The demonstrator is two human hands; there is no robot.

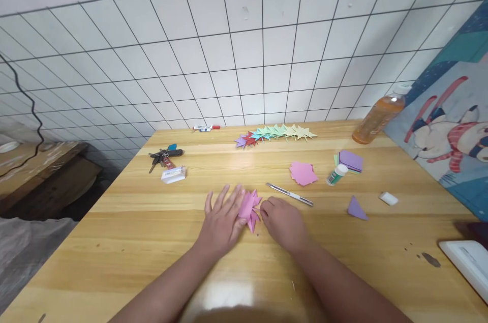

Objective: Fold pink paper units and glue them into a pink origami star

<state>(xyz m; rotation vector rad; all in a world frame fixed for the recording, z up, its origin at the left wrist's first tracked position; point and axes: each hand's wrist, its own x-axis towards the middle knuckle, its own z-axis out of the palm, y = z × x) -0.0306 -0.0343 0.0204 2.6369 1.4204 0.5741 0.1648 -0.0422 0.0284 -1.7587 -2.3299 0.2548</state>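
Note:
A pink folded paper leaf (251, 211) with pointed tips lies on the table between my hands. My left hand (221, 218) rests flat with its fingers spread, the index finger and thumb along the leaf's left side, holding it down. At the leaf's right edge, my right hand (282, 222) is closed, with its curled fingertips pinching a thin part of the paper. The pinch itself is partly hidden by my fingers. Just beyond my right hand lies a slim silver craft knife (290, 194). Pink paper cut-outs (303, 173) sit behind the knife.
A row of coloured paper leaves (276, 133) runs along the back. At right are a glue stick (337, 174), paper sheets (351, 161), a purple paper triangle (356, 208), an eraser (389, 198) and a bottle (381, 114). Keys (165, 155), a small white box (174, 175) and markers (206, 128) lie left.

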